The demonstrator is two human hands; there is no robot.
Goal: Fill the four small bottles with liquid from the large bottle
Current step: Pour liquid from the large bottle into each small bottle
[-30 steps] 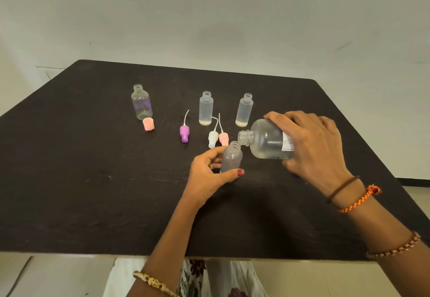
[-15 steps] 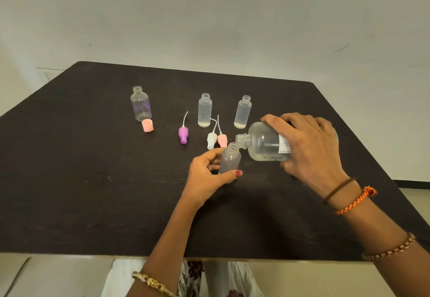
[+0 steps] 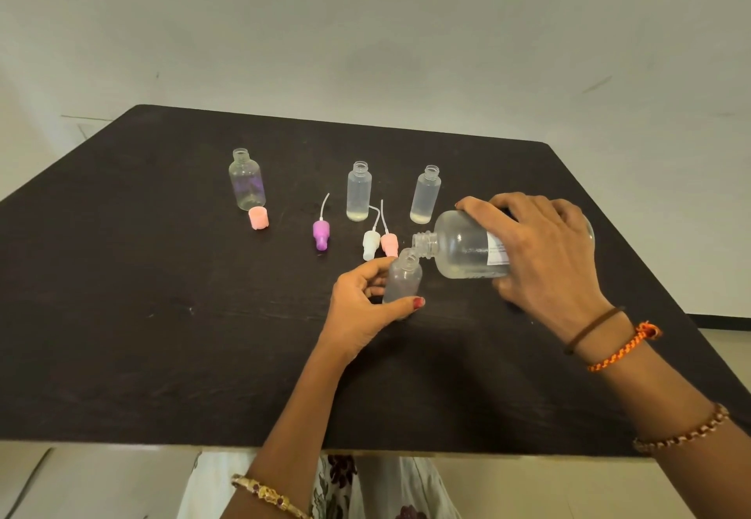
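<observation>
My right hand grips the large clear bottle, tipped on its side with its open neck just above the mouth of a small bottle. My left hand holds that small bottle on the black table, slightly tilted. Two more small bottles stand uncapped behind, each with a little liquid at the bottom. A rounder small bottle stands uncapped at the far left.
Loose caps lie between the bottles: a pink cap by the round bottle, and a purple nozzle cap, a white nozzle cap and a pink nozzle cap, each with a thin tube. The table's front edge is near my body.
The large bottle's neck has come down closer to the small bottle's mouth. My left hand keeps the small bottle in the same spot.
</observation>
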